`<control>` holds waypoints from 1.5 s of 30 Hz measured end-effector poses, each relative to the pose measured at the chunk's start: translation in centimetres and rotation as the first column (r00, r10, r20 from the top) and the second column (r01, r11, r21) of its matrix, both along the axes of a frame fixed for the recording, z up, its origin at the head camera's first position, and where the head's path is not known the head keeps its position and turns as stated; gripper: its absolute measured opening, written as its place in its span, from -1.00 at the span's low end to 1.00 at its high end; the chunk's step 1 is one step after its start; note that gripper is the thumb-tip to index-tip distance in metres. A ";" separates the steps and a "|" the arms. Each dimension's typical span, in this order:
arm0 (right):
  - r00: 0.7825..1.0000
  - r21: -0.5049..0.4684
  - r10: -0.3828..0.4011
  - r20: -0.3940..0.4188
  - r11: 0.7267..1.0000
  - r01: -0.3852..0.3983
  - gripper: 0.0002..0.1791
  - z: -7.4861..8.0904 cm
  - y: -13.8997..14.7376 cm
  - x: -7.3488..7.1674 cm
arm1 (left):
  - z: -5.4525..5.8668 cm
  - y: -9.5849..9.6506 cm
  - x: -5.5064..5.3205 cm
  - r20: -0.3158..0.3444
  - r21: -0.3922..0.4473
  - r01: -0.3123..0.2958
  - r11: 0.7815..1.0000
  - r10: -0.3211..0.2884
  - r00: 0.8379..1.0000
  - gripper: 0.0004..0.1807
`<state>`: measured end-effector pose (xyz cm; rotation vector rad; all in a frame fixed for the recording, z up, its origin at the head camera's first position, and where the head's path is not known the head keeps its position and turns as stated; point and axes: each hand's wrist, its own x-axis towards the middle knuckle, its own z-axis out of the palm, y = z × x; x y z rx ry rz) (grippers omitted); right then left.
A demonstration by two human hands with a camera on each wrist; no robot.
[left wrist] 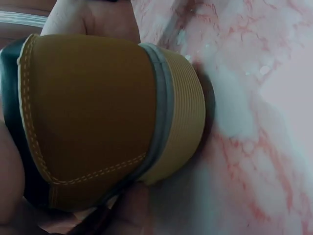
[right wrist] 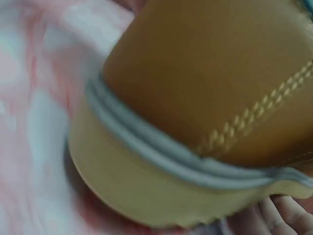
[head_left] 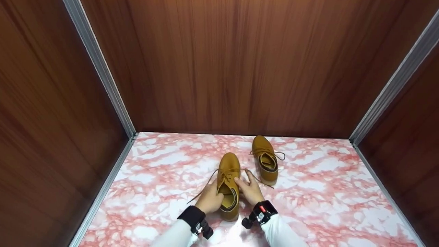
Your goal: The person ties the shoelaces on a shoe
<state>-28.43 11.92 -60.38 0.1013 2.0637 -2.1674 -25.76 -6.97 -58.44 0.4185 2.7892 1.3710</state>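
Three wood-grained walls [head_left: 219, 68] frame one marbled bench [head_left: 154, 192], where I count one near tan shoe [head_left: 229, 183] and, beyond it to the right, a second tan shoe [head_left: 265, 158]. Two hands flank the nearer: the left hand [head_left: 210, 199] has its grip closed on the collar; the right hand's [head_left: 252, 190] grip is parted, thumb touching the side

Reddish-brown wood grain covers 3 sides: the back wall [head_left: 219, 68], left wall [head_left: 51, 103] and right wall [head_left: 411, 164]. Grey metal strips [head_left: 100, 68] run up the 2 corners. The worktop [head_left: 154, 192] is marbled pink and white, with glare [head_left: 233, 236] low in the head view.
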 end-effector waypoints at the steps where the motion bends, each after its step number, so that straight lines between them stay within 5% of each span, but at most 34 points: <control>1: 1.000 0.005 -0.008 -0.012 1.000 0.008 -0.04 0.0 0.1 0.0 | 0.0 0.1 0.0 -0.002 -0.011 -0.009 1.000 0.009 1.000 -0.36; 5: 0.999 0.002 -0.031 -0.030 1.000 0.031 -0.01 -0.1 0.3 -0.1 | 0.2 0.4 0.3 0.021 -0.059 -0.054 0.997 0.055 0.998 -0.34; 8: 0.994 0.121 -0.039 -0.099 0.991 0.051 -0.04 0.2 0.4 -0.2 | 0.5 0.7 0.4 0.049 -0.092 -0.082 0.992 0.087 0.995 -0.26; 14: 0.965 0.362 0.011 -0.263 0.928 0.088 -0.11 1.7 0.6 -0.9 | 1.3 1.0 0.2 0.092 -0.124 -0.096 0.988 0.108 0.990 -0.21; 19: 0.939 0.421 0.099 -0.331 0.905 0.053 -0.20 3.8 0.9 -1.6 | 2.2 1.1 -0.8 0.048 -0.023 -0.119 0.993 0.120 0.992 -0.32; 24: 0.864 0.513 0.202 -0.461 0.856 0.073 -0.39 5.2 1.0 -2.2 | 2.8 1.1 -2.3 -0.029 0.094 -0.063 0.994 0.066 0.997 -0.75; 28: 0.872 0.578 0.251 -0.421 0.815 0.044 -0.70 5.2 0.9 -2.3 | 3.3 0.7 -3.1 0.034 0.218 -0.046 0.975 0.040 0.999 -0.88; 33: 0.916 0.582 0.282 -0.285 0.810 -0.068 -0.79 4.7 0.7 -2.4 | 4.3 -0.1 -3.6 0.176 0.423 -0.126 0.897 0.056 0.983 -0.74; 38: 0.926 0.568 0.283 -0.250 0.818 -0.096 -0.76 4.7 0.3 -2.4 | 5.4 -0.8 -3.8 0.292 0.631 -0.245 0.737 0.067 0.954 -0.73; 40: 0.930 0.560 0.284 -0.234 0.821 -0.110 -0.81 4.9 0.0 -2.3 | 5.5 -1.1 -3.9 0.304 0.669 -0.279 0.689 0.088 0.948 -0.71; 43: 0.944 0.522 0.271 -0.190 0.842 -0.137 -0.88 5.1 -0.3 -2.2 | 5.3 -1.6 -4.0 0.296 0.686 -0.293 0.666 0.113 0.948 -0.65; 45: 0.958 0.441 0.252 -0.140 0.882 -0.167 -0.90 5.3 -0.3 -2.2 | 5.1 -2.0 -3.9 0.288 0.680 -0.292 0.673 0.121 0.950 -0.63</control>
